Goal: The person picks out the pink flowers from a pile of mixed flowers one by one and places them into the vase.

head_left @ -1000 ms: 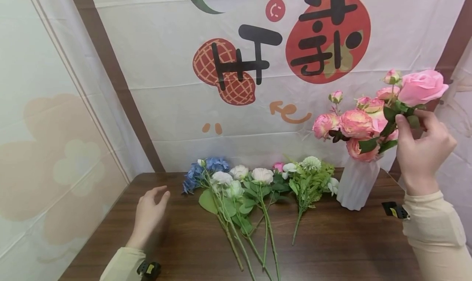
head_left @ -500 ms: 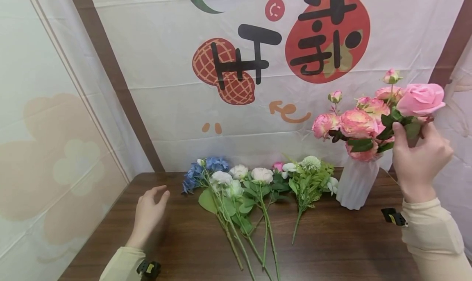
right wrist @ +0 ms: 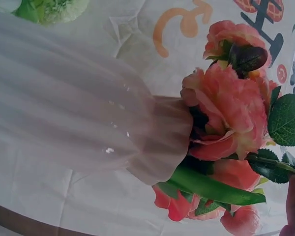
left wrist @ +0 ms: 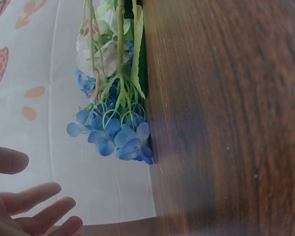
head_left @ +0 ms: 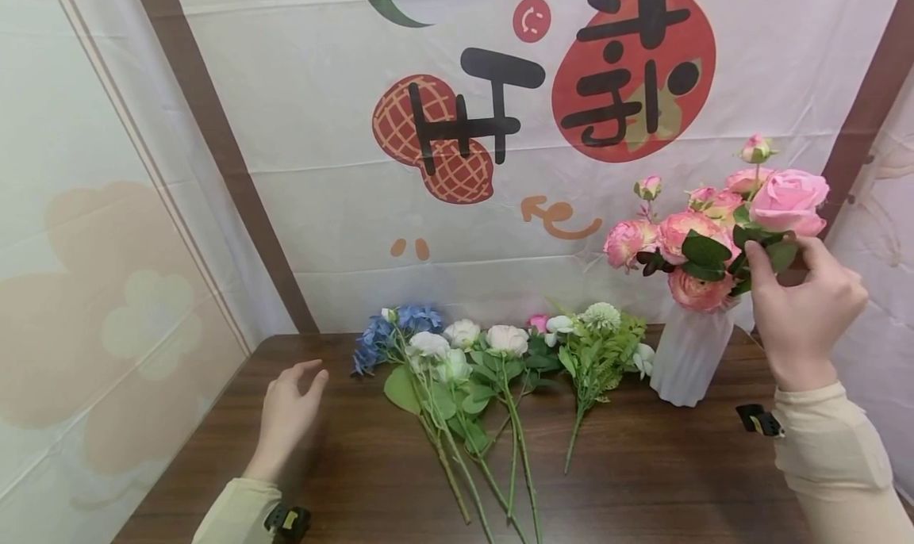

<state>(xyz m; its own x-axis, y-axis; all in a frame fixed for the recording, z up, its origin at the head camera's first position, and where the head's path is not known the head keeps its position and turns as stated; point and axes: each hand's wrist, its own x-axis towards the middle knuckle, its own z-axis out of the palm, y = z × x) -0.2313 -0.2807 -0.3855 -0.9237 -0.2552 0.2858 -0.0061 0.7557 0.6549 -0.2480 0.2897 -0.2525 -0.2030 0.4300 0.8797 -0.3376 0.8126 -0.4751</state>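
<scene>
My right hand (head_left: 810,306) pinches a pink rose (head_left: 789,199) by its stem just under the bloom, among dark leaves. The rose leans over the right side of a white fluted vase (head_left: 691,358), which stands upright at the table's back right. Several pink-and-yellow flowers (head_left: 689,239) fill the vase; its mouth and the flowers (right wrist: 231,113) show close up in the right wrist view. Over the table's left side my left hand (head_left: 291,413) holds nothing, its fingers loosely bent. Nearest to it lies a blue hydrangea (head_left: 374,342), also seen in the left wrist view as blue petals (left wrist: 105,137).
White flowers (head_left: 508,340) with long green stems lie across the middle of the brown wooden table (head_left: 643,480). A green leafy sprig (head_left: 589,362) with a pale round bloom lies left of the vase. A printed white cloth (head_left: 321,116) hangs behind the table.
My right hand has moved down and slightly left with the pink rose, bringing the bloom lower and closer to the other flowers in the vase. The left hand has stayed still.
</scene>
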